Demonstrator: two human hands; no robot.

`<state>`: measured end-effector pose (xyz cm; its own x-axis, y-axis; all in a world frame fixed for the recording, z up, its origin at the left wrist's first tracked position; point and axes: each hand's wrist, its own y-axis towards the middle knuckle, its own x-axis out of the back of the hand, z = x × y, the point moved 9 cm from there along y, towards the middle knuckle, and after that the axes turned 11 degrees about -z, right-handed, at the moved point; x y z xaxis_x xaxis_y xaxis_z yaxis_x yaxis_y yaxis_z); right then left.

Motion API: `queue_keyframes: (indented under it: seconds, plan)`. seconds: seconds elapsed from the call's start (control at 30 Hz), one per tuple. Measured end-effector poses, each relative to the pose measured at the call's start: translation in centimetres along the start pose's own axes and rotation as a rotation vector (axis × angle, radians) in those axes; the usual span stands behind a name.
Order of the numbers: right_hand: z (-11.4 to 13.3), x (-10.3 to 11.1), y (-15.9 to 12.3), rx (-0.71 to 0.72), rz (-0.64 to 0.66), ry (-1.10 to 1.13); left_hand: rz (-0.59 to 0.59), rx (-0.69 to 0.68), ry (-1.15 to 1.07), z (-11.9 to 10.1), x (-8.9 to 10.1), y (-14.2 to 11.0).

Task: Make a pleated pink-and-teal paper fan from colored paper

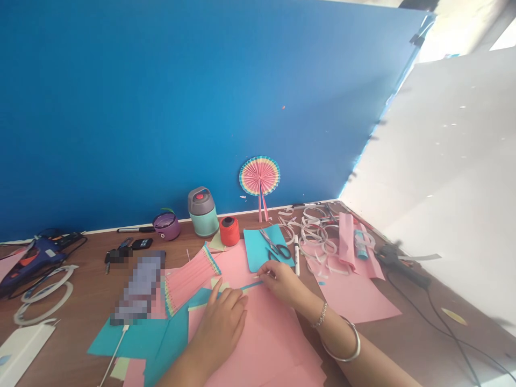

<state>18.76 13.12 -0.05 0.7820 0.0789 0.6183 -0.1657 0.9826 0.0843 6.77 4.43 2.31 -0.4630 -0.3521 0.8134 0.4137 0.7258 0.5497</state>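
Note:
A large pink sheet of paper (266, 333) lies before me, with a blue and pale yellow strip along its far edge. My left hand (221, 325) rests flat on its left part, fingers stretched out. At the far edge, my right hand (278, 279) is closed in a pinch beside the blue strip; what its fingertips hold is too small to make out. Left of my hands is a pleated pink paper piece (191, 279) with blue and yellow borders. Beyond the right hand, black-handled scissors (276, 244) lie on a blue sheet (253, 250), beside a white marker (297, 255).
A round pleated paper fan (260, 177) leans on the blue wall. Near it stand a red thread spool (229, 232), a mint flask (203, 215) and a purple container (166, 226). Phone (141, 287) at left; glue guns (34, 260) at both sides; paper strips (314, 234) at right.

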Motion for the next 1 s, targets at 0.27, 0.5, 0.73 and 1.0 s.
queue_keyframes:
  seconds: [0.27,0.5,0.73,1.0]
  plan:
    - [0.5,-1.7,-0.5,0.051,0.103,0.089,0.044,0.028,-0.044,0.0,-0.1,0.1]
    - [-0.2,-2.5,-0.8,0.052,0.064,-0.007,0.040,0.014,-0.033,0.0,0.0,0.2]
    - [-0.2,-2.5,-0.7,0.032,0.061,-0.014,-0.017,0.007,-0.037,-0.1,0.5,0.3]
    - [-0.4,-2.6,-0.5,0.024,0.052,0.008,0.011,0.008,-0.015,-0.1,0.0,0.3]
